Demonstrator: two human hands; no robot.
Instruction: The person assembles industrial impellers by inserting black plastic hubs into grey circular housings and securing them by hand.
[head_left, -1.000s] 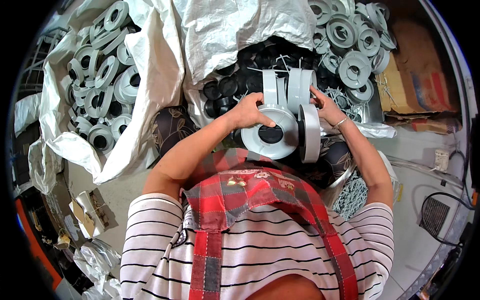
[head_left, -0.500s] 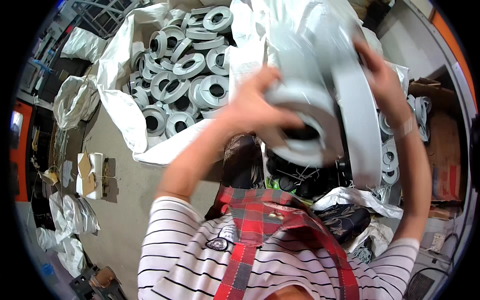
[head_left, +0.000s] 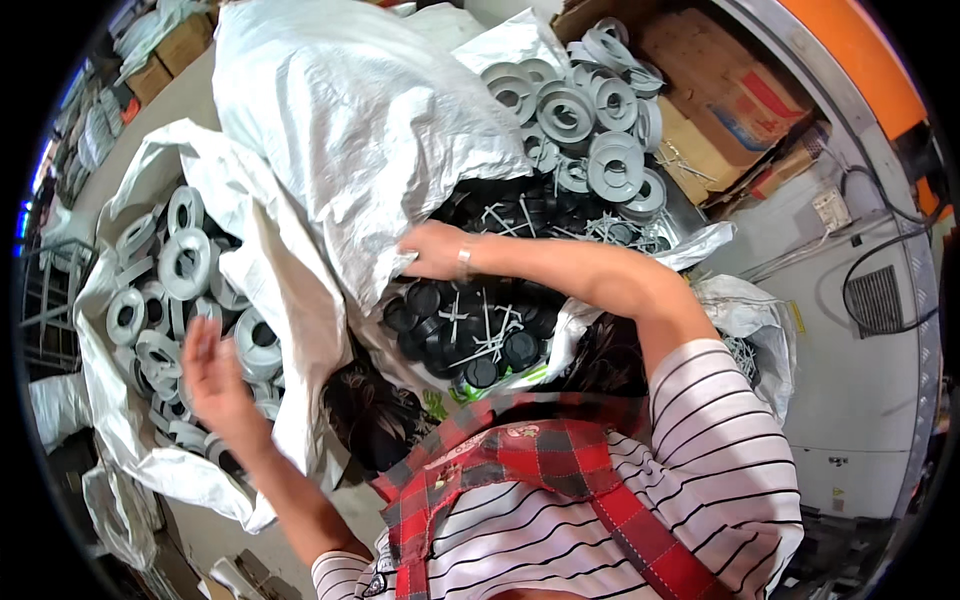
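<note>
Presently, I record the left hand (head_left: 218, 390) at frame left, blurred, fingers spread and empty, over grey rings (head_left: 205, 264) inside a white bag (head_left: 262, 205). At centre lie black caps (head_left: 521, 350). Beyond, the right hand (head_left: 437, 250) has its fingers closed on the edge of a white sack (head_left: 340, 120). More rings (head_left: 618, 180) sit at upper right.

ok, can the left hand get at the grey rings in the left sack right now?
Probably yes: the left hand looks open and appears over the sack, whose mouth is open, with nothing visible blocking the grey rings.
</note>
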